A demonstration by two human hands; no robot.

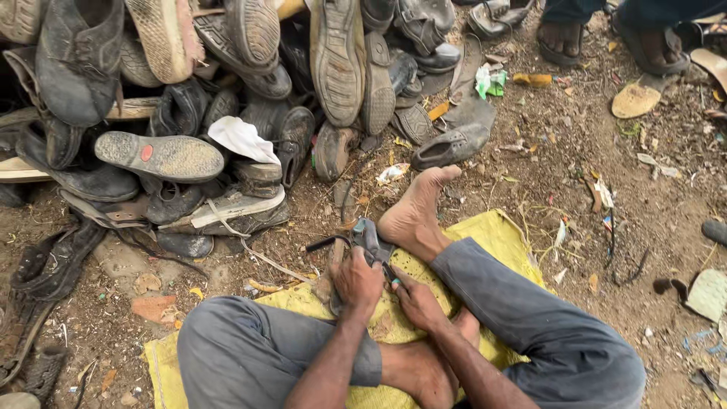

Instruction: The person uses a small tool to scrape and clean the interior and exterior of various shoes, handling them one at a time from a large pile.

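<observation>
I sit cross-legged on a yellow sack (496,231) spread on the dirt. My left hand (357,282) is closed around a dark grey shoe (366,236) with a black strap, pressing it down beside my bare foot (413,212). My right hand (415,301) sits just to the right of it, fingers curled against the shoe's edge; a small blue-green bit shows at the fingertips. Whether the right hand holds a tool is hidden.
A big heap of worn shoes and soles (227,91) fills the upper left. A lone grey shoe (453,145) lies ahead. Another person's sandalled feet (564,38) stand at the top right. Scraps, soles and litter dot the dirt on the right.
</observation>
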